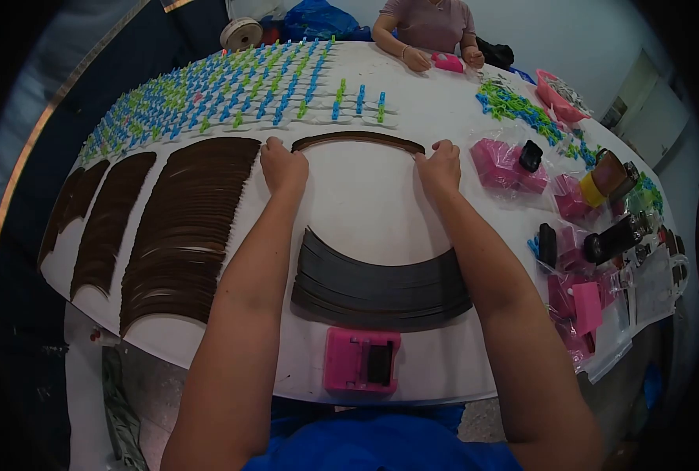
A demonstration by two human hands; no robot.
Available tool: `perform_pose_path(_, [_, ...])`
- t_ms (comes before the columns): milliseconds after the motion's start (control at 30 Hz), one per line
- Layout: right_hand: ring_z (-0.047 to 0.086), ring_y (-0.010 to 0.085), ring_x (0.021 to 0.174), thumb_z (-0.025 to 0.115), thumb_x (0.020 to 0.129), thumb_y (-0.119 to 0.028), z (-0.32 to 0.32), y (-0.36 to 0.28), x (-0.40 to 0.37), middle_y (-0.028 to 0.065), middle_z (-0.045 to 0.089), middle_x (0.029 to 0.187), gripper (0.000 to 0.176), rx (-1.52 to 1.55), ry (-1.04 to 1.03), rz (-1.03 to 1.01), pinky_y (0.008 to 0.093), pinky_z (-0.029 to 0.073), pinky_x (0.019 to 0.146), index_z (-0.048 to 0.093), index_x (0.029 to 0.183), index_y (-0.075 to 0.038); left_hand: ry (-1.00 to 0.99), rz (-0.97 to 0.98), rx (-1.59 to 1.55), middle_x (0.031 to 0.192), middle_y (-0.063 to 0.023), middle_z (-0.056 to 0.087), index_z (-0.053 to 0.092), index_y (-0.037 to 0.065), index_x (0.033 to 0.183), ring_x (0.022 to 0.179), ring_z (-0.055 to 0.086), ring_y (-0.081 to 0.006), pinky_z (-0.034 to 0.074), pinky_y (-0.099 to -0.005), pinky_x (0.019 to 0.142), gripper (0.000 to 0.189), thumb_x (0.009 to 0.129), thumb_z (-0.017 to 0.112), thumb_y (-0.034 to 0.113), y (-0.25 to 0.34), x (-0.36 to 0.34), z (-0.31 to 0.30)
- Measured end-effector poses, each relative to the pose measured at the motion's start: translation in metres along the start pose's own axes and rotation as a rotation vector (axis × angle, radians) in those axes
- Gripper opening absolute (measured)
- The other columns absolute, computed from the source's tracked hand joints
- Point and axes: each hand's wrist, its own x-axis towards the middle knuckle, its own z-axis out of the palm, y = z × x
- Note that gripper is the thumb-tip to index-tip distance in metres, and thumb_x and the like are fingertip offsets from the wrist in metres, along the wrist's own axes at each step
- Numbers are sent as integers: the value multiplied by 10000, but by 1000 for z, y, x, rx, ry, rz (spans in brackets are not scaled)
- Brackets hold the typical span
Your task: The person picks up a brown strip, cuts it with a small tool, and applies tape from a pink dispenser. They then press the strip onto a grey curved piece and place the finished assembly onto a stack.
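Low centre, a pink plastic block sits before stacked dark, flat curved strips. Mid-frame, my left hand and right hand curl over the ends of one thin brown arc. My knuckles hide my fingertips, so I cannot tell whether they pinch or press.

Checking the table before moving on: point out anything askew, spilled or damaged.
Nothing looks spilled or broken. The left hand and right hand press the ends of one curved brown strip. Only the plastic bags on the right lie heaped, overhanging the table edge.
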Motion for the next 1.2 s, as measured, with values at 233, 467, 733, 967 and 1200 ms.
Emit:
perform_pose_path(233, [602, 378, 1169, 777, 856, -233, 0, 0, -1, 199, 566, 1265, 474, 18, 16, -15, 461, 499, 1019, 572, 1218, -6, -5, 25, 3, 1332, -222, 591, 572, -20, 1270, 1252, 576, -390, 486, -462, 1053, 444, 870, 712, 112, -3, 1, 1])
perform_pose_path(467, [595, 353, 1178, 769, 833, -192, -8, 15, 2, 193, 547, 1279, 488, 92, -40, -77, 445, 499, 1017, 571, 1235, 2, 9, 72, -25, 1335, -213, 590, 570, -14, 1269, 1254, 575, -385, 486, -451, 1053, 444, 864, 708, 104, -10, 3, 6])
perform_pose_path(733, [612, 115, 834, 750, 927, -135, -127, 21, -92, 41, 644, 900, 185, 414, -426, -242, 287, 522, 754, 669, 1042, -15, -23, 99, -65, 1304, -229, 560, 544, -15, 1249, 1225, 558, -409, 485, -464, 1045, 389, 878, 638, 58, -7, 0, -1])
perform_pose_path(967, [648, 245, 906, 838, 815, -91, -200, 47, -224, 69, 667, 954, 202, 214, -377, -641, 354, 532, 779, 681, 938, -62, -24, 193, -140, 1224, -202, 585, 577, -13, 1164, 1144, 582, -387, 489, -450, 964, 311, 857, 618, 10, -28, -14, -9])
perform_pose_path(1200, [631, 295, 988, 816, 749, -65, -182, 77, -246, 57, 674, 1001, 197, 118, -104, -795, 432, 492, 890, 682, 890, -94, -117, 207, -441, 795, -100, 651, 623, 0, 975, 742, 645, -236, 512, -371, 702, 194, 872, 743, 113, -32, -77, -66])
